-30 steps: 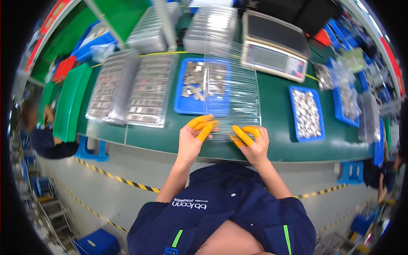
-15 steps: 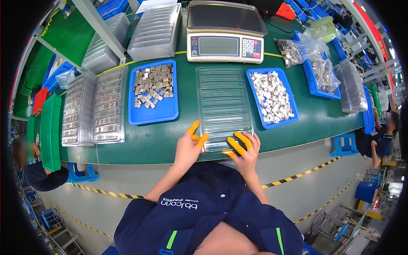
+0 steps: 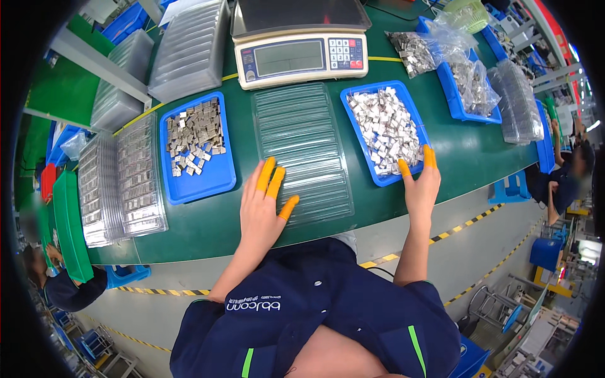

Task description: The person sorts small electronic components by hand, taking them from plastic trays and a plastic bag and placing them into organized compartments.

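Yellow finger cots cover several fingertips of both my hands. My left hand [image 3: 259,205] rests along the left side of a clear ribbed plastic tray [image 3: 302,151], its fingers stretched out and holding nothing. At the near right corner of a blue bin [image 3: 381,183], my right hand [image 3: 422,186] has its thumb and fingers apart over the rim. Small white connector-like parts [image 3: 384,126] are heaped in that bin. To the left, another blue bin [image 3: 201,189] contains small metal parts [image 3: 198,129].
A weighing scale [image 3: 299,53] stands behind the clear tray. Filled clear trays [image 3: 142,176] and a green bin [image 3: 72,223] are at the left. Stacked trays [image 3: 192,50] stand at the back left. Bagged parts [image 3: 469,88] lie at the right. Co-workers sit at both sides.
My right hand has left the clear tray and moved right to the bin of white parts. My left hand stays at the tray's left side, fingers now straighter. The view has shifted.
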Motion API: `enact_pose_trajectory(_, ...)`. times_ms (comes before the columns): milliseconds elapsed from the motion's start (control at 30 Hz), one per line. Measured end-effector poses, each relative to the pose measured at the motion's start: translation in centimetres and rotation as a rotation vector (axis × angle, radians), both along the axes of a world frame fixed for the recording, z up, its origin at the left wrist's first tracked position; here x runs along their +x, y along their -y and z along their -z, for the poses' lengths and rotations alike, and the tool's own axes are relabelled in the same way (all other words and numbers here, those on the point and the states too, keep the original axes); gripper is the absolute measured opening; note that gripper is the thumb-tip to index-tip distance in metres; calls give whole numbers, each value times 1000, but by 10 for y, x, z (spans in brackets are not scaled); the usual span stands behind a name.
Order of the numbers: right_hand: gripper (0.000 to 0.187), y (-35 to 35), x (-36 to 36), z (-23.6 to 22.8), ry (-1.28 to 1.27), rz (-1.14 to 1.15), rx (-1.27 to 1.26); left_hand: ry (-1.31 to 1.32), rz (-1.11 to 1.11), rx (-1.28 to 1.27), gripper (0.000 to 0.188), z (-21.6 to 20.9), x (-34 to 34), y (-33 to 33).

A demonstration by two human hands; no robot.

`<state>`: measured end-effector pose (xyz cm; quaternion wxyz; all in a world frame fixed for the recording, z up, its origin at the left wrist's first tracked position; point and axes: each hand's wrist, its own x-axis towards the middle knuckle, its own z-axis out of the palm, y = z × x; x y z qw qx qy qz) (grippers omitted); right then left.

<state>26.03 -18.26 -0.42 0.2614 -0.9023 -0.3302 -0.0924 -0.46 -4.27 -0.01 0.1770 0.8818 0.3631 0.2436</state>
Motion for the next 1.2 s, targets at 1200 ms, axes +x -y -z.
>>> enact_pose_trajectory(1200, 69, -26, -17, -26, -162, -22, -337, -110, 260, 87, 39, -37, 12, -56)
